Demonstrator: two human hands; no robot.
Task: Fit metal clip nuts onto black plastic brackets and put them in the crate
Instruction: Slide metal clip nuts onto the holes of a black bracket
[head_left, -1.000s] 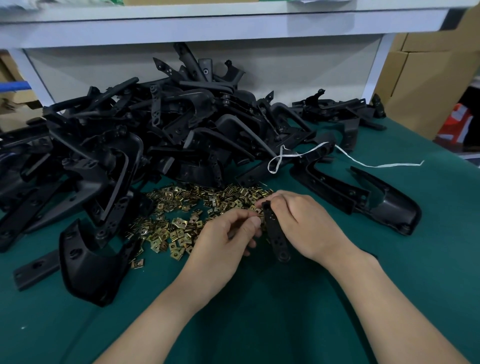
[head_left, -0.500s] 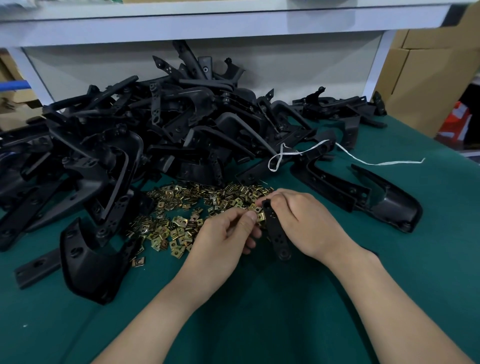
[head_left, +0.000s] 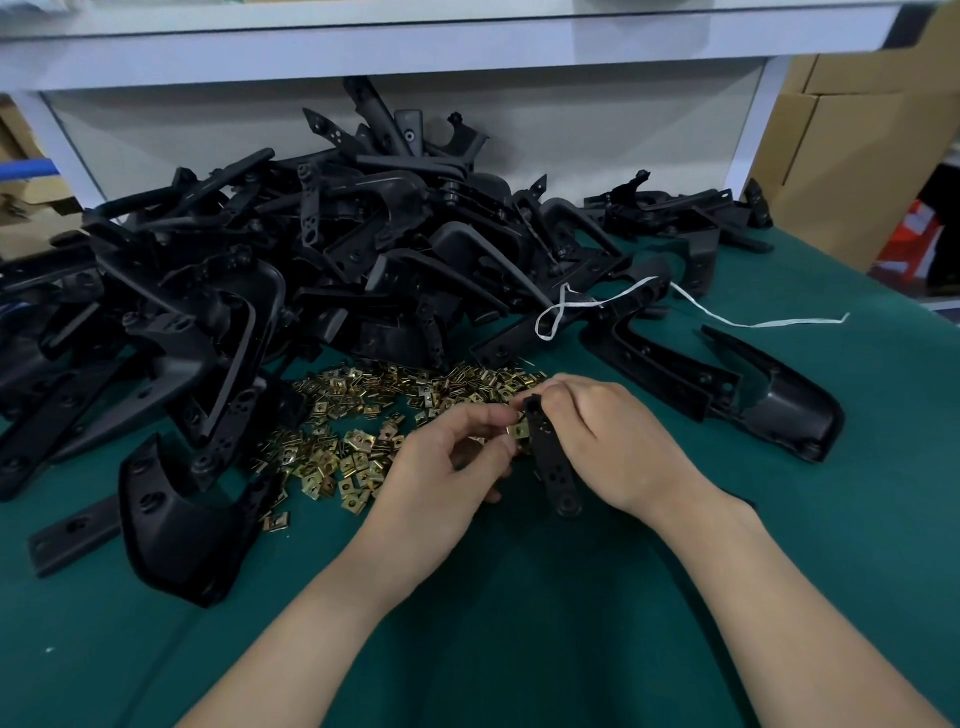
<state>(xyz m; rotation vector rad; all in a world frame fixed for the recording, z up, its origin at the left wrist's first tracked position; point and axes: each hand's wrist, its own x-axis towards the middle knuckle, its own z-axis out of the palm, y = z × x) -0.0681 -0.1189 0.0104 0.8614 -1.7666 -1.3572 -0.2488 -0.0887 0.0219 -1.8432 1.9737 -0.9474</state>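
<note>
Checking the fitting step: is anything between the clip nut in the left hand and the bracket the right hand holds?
Nothing visible. The left hand pinches the clip nut against the side edge of the bracket, which the right hand grips near its top. The crate is not in view.

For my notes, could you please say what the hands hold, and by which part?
Right hand: narrow black plastic bracket, upper end. Left hand: brass-coloured metal clip nut, pinched at its edge.

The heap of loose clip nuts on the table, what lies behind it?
Right behind the clip nuts rises a tangled pile of black plastic brackets, and a white panel behind that. Whether more nuts lie under the pile cannot be seen; the brackets cover it.
</note>
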